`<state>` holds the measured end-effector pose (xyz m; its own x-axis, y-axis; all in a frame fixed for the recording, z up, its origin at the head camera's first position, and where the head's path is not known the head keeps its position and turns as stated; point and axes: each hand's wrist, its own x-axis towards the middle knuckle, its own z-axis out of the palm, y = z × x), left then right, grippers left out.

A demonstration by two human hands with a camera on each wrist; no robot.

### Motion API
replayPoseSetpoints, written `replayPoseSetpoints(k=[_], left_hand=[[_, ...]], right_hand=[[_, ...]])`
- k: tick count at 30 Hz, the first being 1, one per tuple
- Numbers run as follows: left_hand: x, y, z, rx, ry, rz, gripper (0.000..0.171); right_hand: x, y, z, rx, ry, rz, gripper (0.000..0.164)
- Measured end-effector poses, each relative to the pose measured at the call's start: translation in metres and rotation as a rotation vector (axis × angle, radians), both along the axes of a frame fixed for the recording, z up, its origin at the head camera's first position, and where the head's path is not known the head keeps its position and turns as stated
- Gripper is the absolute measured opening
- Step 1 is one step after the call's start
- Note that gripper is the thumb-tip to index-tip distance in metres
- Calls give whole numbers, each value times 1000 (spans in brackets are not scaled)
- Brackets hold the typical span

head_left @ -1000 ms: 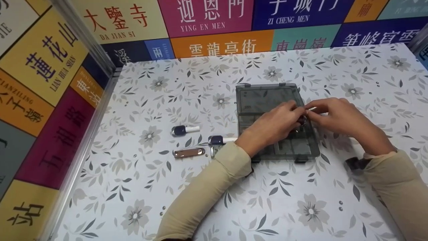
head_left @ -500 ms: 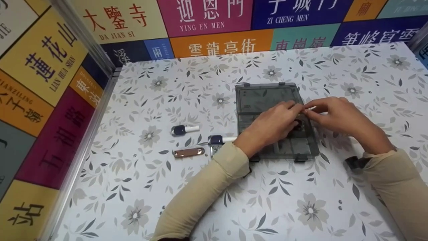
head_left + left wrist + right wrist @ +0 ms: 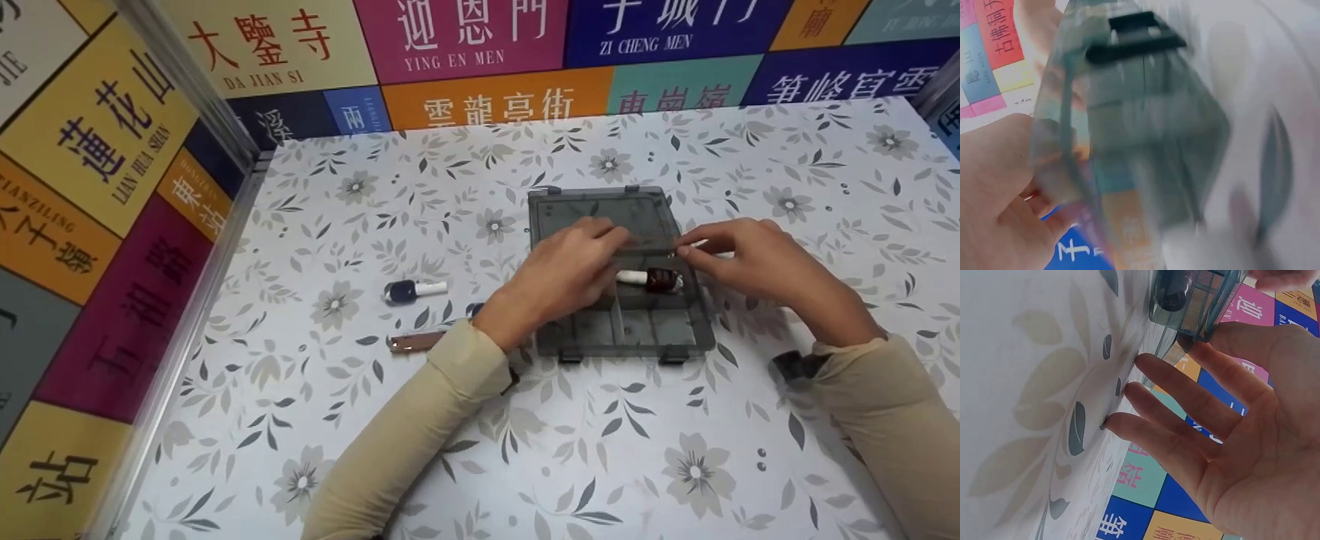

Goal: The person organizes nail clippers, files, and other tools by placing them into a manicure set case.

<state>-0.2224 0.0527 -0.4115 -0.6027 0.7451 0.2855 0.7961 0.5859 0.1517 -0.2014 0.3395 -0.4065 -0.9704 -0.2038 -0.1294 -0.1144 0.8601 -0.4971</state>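
A dark translucent compartment box [image 3: 551,347] lies with its lid [image 3: 585,202] raised at the far side. Inside its right part rests a dark red nail polish bottle [image 3: 661,280] with a white cap. My right hand [image 3: 757,259] pinches the box's right edge near the hinge between thumb and index finger. In the right wrist view, the other fingers of the right hand [image 3: 1241,433] are spread, their tips by the tablecloth. My left hand [image 3: 559,270] is over the box's left half, holding nothing visible. The left hand [image 3: 1002,191] has loosely bent fingers in its wrist view.
To the box's left lies a navy nail polish bottle [image 3: 403,292] with a white cap. A second navy bottle [image 3: 474,308] is mostly hidden by the left arm. The sleeve partly covers a brown bar [image 3: 415,343] with shiny metal ends. Printed panels [image 3: 495,97] border the table.
My left hand has let go of the dark red nail polish bottle in the box and moved left. Its forearm now covers more of the small things. The right hand stays at the box edge.
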Motion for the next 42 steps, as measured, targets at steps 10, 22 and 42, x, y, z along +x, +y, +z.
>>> replayPoseSetpoints(k=[10,22,42], left_hand=[[-8,-57,6,112,-28,50,27],[-5,-113,-1,172,-98,136,25],[5,-167,-24,176,-168,229,24]], right_hand=[[1,0,-1,6,42,18,32],[1,-1,1,12,9,1,35],[2,1,2,-8,-26,-5,39]])
